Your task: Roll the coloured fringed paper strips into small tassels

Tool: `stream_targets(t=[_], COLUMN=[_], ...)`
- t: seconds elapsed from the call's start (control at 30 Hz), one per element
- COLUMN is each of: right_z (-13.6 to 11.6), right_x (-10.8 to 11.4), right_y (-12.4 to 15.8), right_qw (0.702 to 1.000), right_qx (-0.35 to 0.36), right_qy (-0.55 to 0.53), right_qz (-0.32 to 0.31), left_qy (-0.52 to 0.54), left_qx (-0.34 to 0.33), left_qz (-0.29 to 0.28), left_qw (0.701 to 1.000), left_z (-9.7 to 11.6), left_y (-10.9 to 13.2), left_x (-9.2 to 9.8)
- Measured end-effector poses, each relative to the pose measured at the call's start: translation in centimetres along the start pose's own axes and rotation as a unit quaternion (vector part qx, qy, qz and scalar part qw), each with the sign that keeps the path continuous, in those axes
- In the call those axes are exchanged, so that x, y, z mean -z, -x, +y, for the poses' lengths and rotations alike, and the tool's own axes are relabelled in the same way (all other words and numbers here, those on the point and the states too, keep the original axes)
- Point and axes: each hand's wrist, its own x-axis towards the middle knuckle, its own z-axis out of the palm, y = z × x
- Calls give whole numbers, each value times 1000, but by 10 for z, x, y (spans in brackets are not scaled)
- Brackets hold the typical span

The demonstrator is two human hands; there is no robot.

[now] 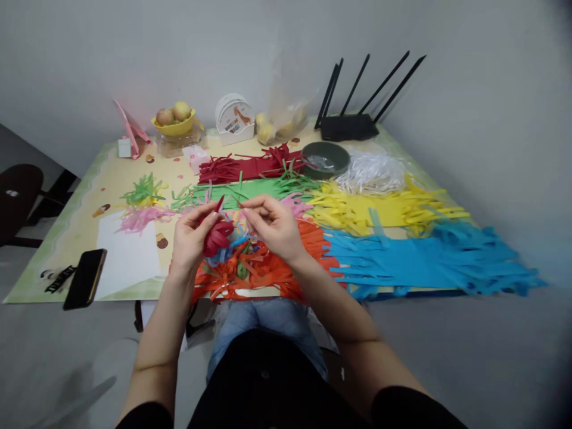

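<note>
My left hand (191, 233) is closed around a small red folded paper piece (217, 236), held above the near edge of the table. My right hand (274, 225) is beside it, fingers pinched towards the top of that red piece; whether it grips a strip I cannot make out. Under both hands lies a heap of orange paper strips (263, 271) mixed with a few blue and green ones. Further back lie green strips (250, 189) and dark red strips (250, 167).
Blue fringed paper (429, 259) and yellow fringed paper (384, 210) cover the right side. A black phone (84, 277) and white sheet (127, 253) lie left. At the back stand a fruit bowl (175, 124), dark bowl (326, 158), white ribbon (370, 171) and router (353, 126).
</note>
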Motion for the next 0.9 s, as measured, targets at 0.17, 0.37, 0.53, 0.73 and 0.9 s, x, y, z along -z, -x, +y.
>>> stream_targets(t=[0.17,0.37,0.53,0.73,0.9], right_z=[-6,-2,-1,-5,-7], right_x=[-4,-4,-4,-5,-5], right_y=[8,6,7,7,4], right_qw=[998,999,999,998,996], right_qx=[-13,-23,-32,-49,-73], right_qy=[52,31,12,5,-16], right_qz=[-25,-30,-38,-40,-46], left_qy=[-65,-59,-56,-64,-117], left_qx=[-80,-85,-79,-87,-122], left_qz=[15,6,24,25,21], left_qw=[995,995,995,994,985], left_z=[-1,-1,-2,-3,0], left_y=[5,7,7,7,10], left_x=[-4,-6,-6,-6,-6])
